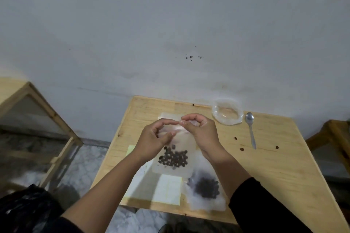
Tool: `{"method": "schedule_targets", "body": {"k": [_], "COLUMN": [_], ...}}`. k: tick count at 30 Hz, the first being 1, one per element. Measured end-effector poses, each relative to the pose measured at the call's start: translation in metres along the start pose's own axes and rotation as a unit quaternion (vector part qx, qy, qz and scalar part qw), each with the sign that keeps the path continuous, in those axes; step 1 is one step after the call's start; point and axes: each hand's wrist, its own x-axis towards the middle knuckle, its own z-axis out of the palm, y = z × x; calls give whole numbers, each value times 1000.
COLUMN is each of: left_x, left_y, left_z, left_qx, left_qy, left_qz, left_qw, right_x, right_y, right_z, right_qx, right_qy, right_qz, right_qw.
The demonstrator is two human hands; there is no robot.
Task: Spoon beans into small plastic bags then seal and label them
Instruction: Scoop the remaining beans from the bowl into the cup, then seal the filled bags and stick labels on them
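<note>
A small clear plastic bag [175,164] with dark beans in its lower part is held upright above the wooden table [274,176]. My left hand [154,138] and my right hand [200,130] both pinch its top edge, fingertips nearly meeting. A second bag of beans [206,189] lies flat at the front of the table. Pale yellow label sheets [167,189] lie next to it. A metal spoon [251,130] lies at the right. Beside it at the back sits a clear plastic container [227,112], which looks empty.
Up to three loose beans [235,138] lie scattered near the spoon. A wooden frame [56,128] stands at the left and a wooden stool [333,134] at the right. A black plastic bag [28,208] lies at the lower left. A grey wall is behind.
</note>
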Motion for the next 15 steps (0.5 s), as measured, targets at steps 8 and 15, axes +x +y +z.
{"method": "schedule_targets", "body": {"k": [8, 15], "left_x": [-53, -97], "left_y": [-28, -64], "left_z": [-45, -87], "left_qx": [-25, -13], "left_qy": [174, 233], "left_qz": [-134, -200], "left_qw": [975, 952], "right_x": [-7, -40], "right_y": [56, 119], "right_z": [39, 65], "right_qx": [8, -174], "right_qy": [-33, -57], "right_qz": [122, 198], "right_qw": [992, 963]}}
